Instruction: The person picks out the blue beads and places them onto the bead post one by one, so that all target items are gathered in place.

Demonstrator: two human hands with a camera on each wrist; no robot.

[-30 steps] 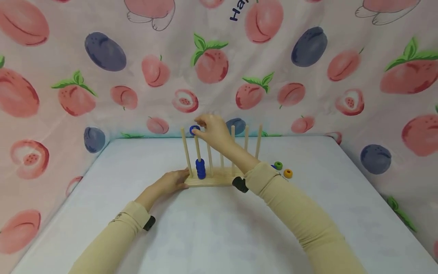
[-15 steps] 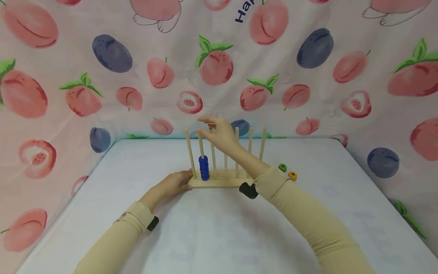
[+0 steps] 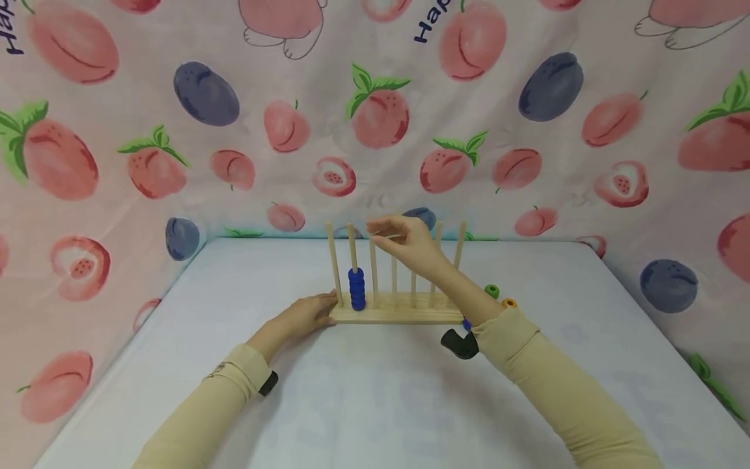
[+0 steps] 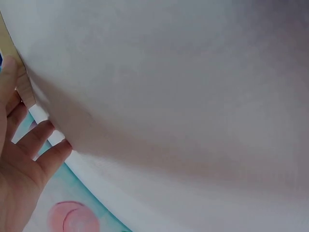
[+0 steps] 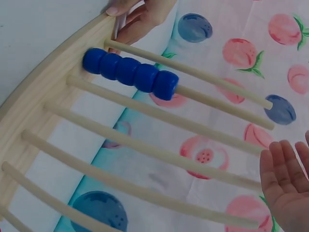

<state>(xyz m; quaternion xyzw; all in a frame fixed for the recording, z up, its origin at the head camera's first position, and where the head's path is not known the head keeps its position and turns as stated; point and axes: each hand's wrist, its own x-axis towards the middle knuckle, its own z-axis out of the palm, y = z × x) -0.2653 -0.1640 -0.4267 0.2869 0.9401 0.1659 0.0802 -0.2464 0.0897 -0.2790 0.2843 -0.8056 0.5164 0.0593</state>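
Support at the far left comes from the left hand (image 3: 301, 318), gripping the end of the wooden base (image 3: 398, 317), thumb in front and fingers behind; since only that end is held, a knock further right could swing the base round or tip it; the leftmost peg (image 3: 334, 264) there stands bare; next comes the second peg (image 3: 353, 247), with five blue beads (image 3: 357, 290) stacked low on it; they look secure while it stands upright, though a topple could let them slide off the top.

The right hand (image 3: 410, 242) is relaxed and empty, its fingers close to the top of the third peg (image 3: 374, 273); whether they touch cannot be told; a snag on the row seems the likeliest cause of a tilt.

Near the base's right end, on the table (image 3: 351, 404), lie a partly hidden blue bead (image 3: 467, 324), a green bead (image 3: 492, 291) and an orange bead (image 3: 509, 304); the right sleeve (image 3: 562, 374) or black wrist camera (image 3: 459, 344) could brush them, and, being round, they might roll away.
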